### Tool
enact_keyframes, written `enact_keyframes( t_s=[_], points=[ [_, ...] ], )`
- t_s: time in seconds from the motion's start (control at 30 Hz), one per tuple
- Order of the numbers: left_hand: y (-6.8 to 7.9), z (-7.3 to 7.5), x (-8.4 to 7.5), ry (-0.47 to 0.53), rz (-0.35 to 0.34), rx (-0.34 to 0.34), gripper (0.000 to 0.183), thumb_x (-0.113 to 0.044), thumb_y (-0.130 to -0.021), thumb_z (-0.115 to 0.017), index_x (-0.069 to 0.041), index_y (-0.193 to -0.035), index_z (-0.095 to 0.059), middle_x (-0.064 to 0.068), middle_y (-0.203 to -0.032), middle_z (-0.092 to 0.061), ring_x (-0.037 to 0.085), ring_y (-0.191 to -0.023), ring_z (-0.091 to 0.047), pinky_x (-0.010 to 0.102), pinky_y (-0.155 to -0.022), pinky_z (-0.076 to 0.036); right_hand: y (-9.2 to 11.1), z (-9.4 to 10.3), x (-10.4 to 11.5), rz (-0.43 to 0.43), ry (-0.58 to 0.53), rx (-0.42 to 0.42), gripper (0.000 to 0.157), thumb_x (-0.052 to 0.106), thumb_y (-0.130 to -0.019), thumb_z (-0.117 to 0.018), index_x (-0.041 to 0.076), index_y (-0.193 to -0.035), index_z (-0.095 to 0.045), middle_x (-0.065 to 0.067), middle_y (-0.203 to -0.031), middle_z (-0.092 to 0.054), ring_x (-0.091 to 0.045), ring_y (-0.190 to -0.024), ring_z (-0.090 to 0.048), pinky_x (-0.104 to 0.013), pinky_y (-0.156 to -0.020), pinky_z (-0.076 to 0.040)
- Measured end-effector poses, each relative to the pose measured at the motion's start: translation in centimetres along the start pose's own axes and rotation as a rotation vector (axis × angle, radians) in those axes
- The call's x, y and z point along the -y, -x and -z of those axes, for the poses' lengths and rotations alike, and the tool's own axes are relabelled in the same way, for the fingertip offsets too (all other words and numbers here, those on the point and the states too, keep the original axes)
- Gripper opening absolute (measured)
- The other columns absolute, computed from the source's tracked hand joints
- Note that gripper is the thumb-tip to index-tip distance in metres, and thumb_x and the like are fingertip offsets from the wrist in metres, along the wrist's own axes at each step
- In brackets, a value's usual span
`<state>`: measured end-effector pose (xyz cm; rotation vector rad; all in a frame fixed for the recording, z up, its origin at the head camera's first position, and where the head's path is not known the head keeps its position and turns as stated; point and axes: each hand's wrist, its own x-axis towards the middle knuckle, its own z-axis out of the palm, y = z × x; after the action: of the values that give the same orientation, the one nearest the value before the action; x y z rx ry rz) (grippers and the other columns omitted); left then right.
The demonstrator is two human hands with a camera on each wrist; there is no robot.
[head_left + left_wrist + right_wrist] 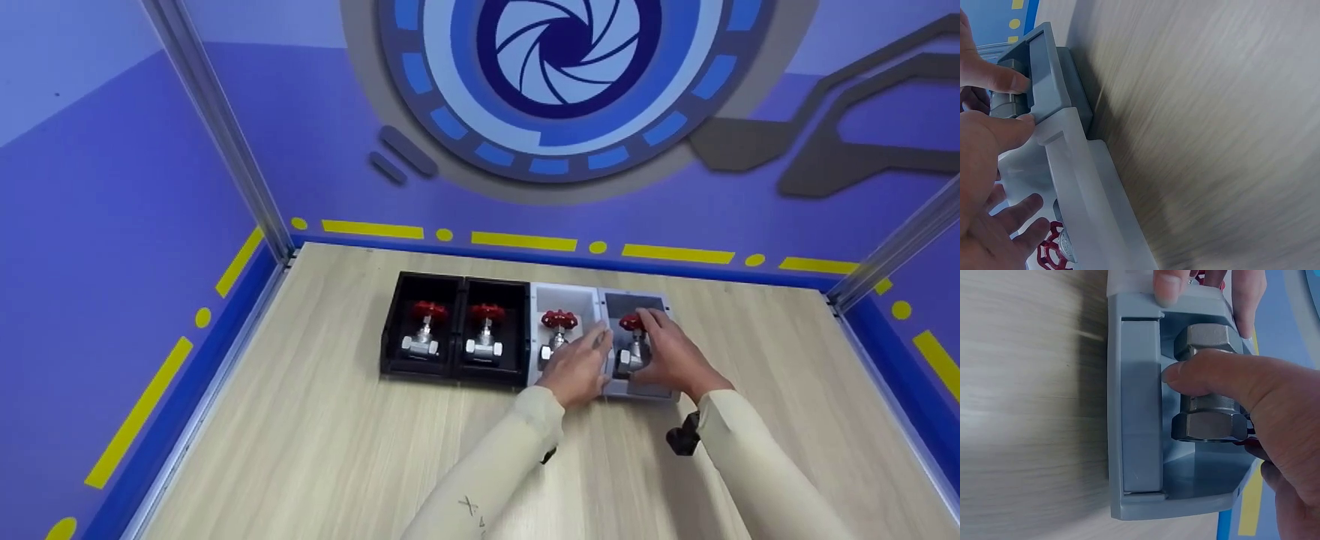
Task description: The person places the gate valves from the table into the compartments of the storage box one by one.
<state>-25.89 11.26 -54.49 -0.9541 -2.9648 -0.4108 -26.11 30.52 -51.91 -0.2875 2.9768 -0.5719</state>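
My right hand (679,356) reaches into the grey bin (619,301) and grips a metal valve (1210,424) with a red handwheel. In the right wrist view its thumb lies across the valve body, between two hex ends; the other fingers are at the handwheel side. At the wall shared with the white bin (566,296), my left hand (577,367) rests with fingers extended. Its thumb (1013,132) touches the corner where both bins meet. Some left fingers hang into the white bin beside another valve, whose red handwheel (1053,250) shows.
Two black bins (385,352) join the row on the left, each with a red-wheeled valve (421,341) inside. The row stands on a wooden table (315,435). Behind is a blue printed wall (315,150), with metal frame posts (217,120) at the corners.
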Motion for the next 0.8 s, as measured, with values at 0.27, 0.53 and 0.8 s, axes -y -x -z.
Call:
enact_keyframes(
  t_s=[0.27, 0.53, 0.8],
  points=[
    [-0.1, -0.1, 0.0, -0.035, -0.008, -0.013, 0.076, -0.039, -0.089, -0.066, -0.016, -0.152, -0.031, -0.001, -0.161, -0.024, 0.013, -0.125, -0.055, 0.029, -0.099, -0.048, -0.7, -0.4, -0.2, 0.007, 0.052, -0.018, 0.112, 0.017, -0.060, -0.091, -0.003, -0.149, -0.027, -0.029, -0.149, -0.031, -0.049, -0.130, -0.039, -0.062, -0.106, -0.035],
    [-0.3, -0.3, 0.1, -0.090, -0.015, -0.035, 0.074, -0.040, -0.089, -0.066, -0.016, -0.151, -0.034, -0.002, -0.160, -0.027, 0.011, -0.120, -0.058, 0.027, -0.093, -0.050, -1.5, -0.8, -0.6, 0.012, 0.110, -0.008, 0.109, 0.017, -0.060, -0.090, -0.004, -0.148, -0.029, -0.029, -0.147, -0.035, -0.048, -0.127, -0.041, -0.061, -0.106, -0.035],
    [-0.1, -0.2, 0.1, -0.050, 0.008, -0.015, 0.075, -0.040, -0.089, -0.065, -0.018, -0.152, -0.032, -0.005, -0.161, -0.024, 0.010, -0.122, -0.057, 0.029, -0.096, -0.049, -2.0, -1.2, -0.5, 0.012, 0.101, 0.045, 0.108, 0.016, -0.062, -0.090, -0.003, -0.149, -0.028, -0.029, -0.149, -0.032, -0.051, -0.132, -0.037, -0.063, -0.106, -0.032]
  ],
)
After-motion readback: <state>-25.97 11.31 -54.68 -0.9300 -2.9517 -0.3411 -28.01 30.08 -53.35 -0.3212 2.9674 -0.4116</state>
